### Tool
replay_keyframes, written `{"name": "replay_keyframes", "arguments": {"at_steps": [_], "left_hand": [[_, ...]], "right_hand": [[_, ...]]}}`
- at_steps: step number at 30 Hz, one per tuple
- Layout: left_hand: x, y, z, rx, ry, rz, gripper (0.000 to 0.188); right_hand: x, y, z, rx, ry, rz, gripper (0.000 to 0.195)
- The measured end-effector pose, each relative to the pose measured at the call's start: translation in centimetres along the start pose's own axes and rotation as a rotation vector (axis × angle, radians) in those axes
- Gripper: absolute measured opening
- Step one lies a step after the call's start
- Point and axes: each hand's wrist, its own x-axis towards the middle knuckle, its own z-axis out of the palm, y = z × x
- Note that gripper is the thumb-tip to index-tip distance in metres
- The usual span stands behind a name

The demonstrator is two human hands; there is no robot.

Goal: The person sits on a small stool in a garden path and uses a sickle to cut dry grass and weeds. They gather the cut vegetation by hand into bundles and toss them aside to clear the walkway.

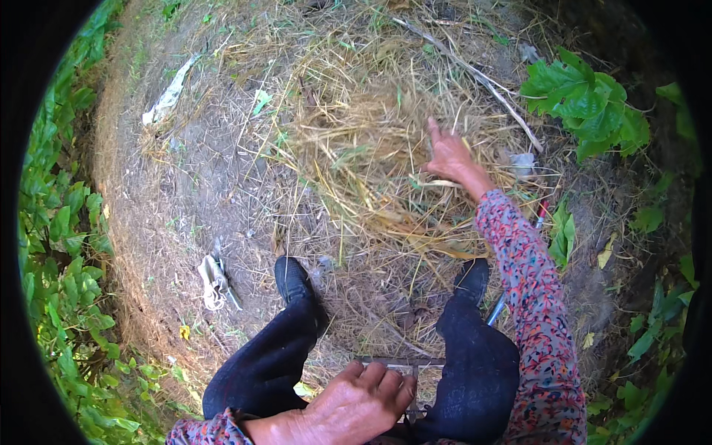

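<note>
A loose heap of dry straw and grass (367,161) lies on the ground in front of my feet. My right hand (449,158) reaches out over its right side, the index finger extended and the others partly hidden; whether it touches the straw is unclear. Close to my body, above my lap, my left hand (361,397) is back upwards with its fingers curled; its palm is hidden. Beneath and beyond it shows a metal bar (400,361) between my legs. Beside my right leg lies a metal tube (497,308), partly covered by my sleeve.
A long dry stick (484,80) lies beyond the straw. Broad-leaved plants (589,103) stand at the right and leafy plants (72,217) line the left. A pale crumpled cloth or glove (214,283) and a whitish plastic scrap (169,94) lie on the left ground.
</note>
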Motion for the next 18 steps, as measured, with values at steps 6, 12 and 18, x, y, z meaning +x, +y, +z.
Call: {"name": "replay_keyframes", "arguments": {"at_steps": [6, 12, 18], "left_hand": [[-0.5, 0.4, 2.3, 0.108, 0.065, -0.001, 0.035], [-0.5, 0.4, 3.8, 0.148, 0.140, 0.037, 0.024], [-2.3, 1.1, 5.7, 0.110, 0.203, 0.074, 0.020]], "right_hand": [[-7.0, -2.3, 1.3, -0.012, 0.082, -0.213, 0.066], [-14.1, -1.5, -2.0, -0.089, 0.379, -0.345, 0.067], [-18.0, -2.0, -12.2, 0.485, 0.461, -0.179, 0.057]]}}
